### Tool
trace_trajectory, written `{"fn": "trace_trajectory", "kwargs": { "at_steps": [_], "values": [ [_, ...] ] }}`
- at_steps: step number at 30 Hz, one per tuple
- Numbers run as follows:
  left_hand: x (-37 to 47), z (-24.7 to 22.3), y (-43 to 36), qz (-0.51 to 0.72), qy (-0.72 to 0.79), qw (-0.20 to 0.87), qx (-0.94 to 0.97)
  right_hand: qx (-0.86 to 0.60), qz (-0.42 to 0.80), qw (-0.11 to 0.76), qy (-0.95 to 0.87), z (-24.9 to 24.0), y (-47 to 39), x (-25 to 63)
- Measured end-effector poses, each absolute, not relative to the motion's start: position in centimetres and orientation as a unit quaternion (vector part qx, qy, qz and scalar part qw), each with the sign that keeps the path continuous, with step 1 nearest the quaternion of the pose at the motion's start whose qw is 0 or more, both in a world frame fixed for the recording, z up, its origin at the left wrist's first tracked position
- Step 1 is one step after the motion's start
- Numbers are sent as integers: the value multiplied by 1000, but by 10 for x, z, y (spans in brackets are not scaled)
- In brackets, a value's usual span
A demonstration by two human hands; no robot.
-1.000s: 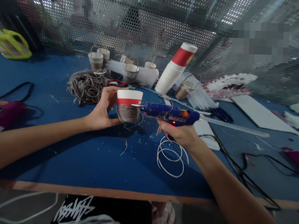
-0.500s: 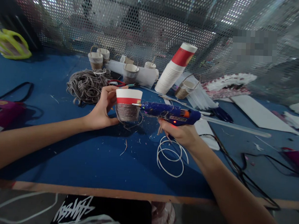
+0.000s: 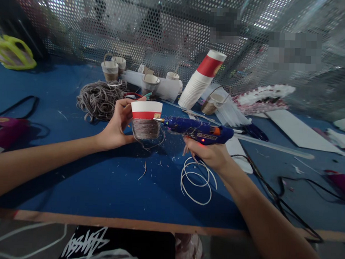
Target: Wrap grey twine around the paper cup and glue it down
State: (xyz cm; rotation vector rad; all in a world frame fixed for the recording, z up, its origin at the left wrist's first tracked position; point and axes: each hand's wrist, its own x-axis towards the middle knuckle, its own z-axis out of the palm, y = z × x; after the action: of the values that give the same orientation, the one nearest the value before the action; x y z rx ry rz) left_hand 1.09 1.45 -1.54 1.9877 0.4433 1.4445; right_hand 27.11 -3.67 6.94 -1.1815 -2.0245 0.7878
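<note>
1. Head view: one left hand (image 3: 112, 132), its grip grasping one tapered paper cup (image 3: 146, 110) over the blue tabletop (image 3: 102, 187); ribbed grey cord (image 3: 145, 129) wraps its lower half.
2. One right hand (image 3: 210, 155), grip clasping one blue glue gun (image 3: 189, 125), metal nozzle (image 3: 158, 120) by the cup.
3. Behind: five small cups (image 3: 214, 104), one slanted cup stack (image 3: 201, 80), one tangled yarn heap (image 3: 95, 100).
</note>
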Motion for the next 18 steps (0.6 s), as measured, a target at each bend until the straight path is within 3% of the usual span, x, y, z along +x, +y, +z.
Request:
{"fn": "trace_trajectory", "kwargs": {
  "at_steps": [18],
  "values": [
    [8, -12, 14, 540, 194, 281, 769, -448, 322, 340, -762, 67, -34, 274]
  ]
}}
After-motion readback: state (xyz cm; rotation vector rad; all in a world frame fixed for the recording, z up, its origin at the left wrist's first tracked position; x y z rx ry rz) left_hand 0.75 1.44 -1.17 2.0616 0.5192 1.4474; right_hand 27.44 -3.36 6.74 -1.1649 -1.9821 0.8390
